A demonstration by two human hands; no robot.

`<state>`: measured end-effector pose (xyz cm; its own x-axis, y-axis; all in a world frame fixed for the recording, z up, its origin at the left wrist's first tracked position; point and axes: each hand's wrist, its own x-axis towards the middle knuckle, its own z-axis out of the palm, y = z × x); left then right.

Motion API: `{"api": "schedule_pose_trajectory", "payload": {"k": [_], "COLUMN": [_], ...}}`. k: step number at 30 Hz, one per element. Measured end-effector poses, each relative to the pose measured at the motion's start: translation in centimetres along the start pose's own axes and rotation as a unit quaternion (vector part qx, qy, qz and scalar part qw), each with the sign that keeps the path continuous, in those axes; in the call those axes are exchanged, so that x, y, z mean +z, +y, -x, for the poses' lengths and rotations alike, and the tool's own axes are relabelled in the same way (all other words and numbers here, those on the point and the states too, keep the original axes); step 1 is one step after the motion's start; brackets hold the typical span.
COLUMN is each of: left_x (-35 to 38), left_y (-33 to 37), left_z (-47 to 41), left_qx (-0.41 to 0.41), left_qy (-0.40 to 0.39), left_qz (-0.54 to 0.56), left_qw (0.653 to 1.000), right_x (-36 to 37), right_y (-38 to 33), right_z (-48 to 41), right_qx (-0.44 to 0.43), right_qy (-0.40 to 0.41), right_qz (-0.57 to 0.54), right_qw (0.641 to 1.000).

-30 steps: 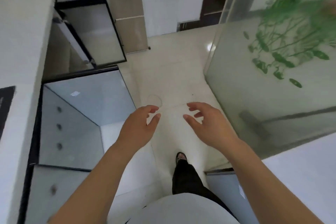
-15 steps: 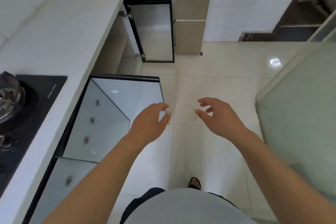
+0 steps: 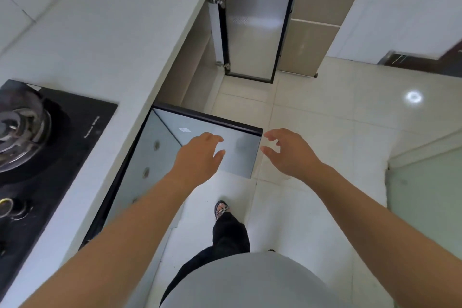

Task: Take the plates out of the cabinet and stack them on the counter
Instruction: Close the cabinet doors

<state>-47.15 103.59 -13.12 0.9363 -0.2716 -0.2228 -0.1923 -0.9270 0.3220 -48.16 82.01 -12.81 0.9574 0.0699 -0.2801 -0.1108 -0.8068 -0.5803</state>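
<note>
A black gas stove (image 3: 37, 147) sits in the pale tabletop (image 3: 120, 40) at far left, and just right of the tabletop's edge a glass cabinet door (image 3: 210, 147) swings out over the floor. The left hand (image 3: 200, 157) reaches forward over that door, fingers loosely curled and grip released, holding nothing. Right of the door's outer edge the right hand (image 3: 290, 155) mirrors it, palm inward, equally empty; no plates show, the cabinet interior being hidden.

Hands (image 3: 200, 155) now over cabinet door (image 3: 240, 147)
</note>
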Motion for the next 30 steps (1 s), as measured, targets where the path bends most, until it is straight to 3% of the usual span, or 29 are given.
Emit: {"api": "schedule_pose_trajectory", "payload": {"k": [4,9,16,23,30], "left_x": [-0.1,0.0,2.7,4.1,4.2], "left_y": [-2.9,-4.9,-6.5,-7.2,-7.0], "left_z": [-4.7,-10.3,-14.8,-17.6,-19.5], "left_qx": [0.024,0.049,0.092,0.079,0.049], "left_qy": [-0.017,-0.017,-0.080,-0.089,-0.093], "left_qz": [-0.047,-0.022,-0.047,-0.002,0.021], "left_qw": [0.998,0.998,0.991,0.993,0.994], "right_x": [1.0,3.0,6.6,6.9,5.6], "right_y": [-0.8,-1.2,0.7,2.6,3.8], "right_z": [-4.7,-9.8,-12.8,-14.6,-16.9], "right_qx": [0.017,0.028,0.034,0.062,0.036], "right_qy": [-0.009,-0.009,-0.027,-0.021,-0.049], "right_qz": [0.034,0.057,0.071,0.067,0.062], "right_qw": [0.999,0.998,0.997,0.996,0.996]}}
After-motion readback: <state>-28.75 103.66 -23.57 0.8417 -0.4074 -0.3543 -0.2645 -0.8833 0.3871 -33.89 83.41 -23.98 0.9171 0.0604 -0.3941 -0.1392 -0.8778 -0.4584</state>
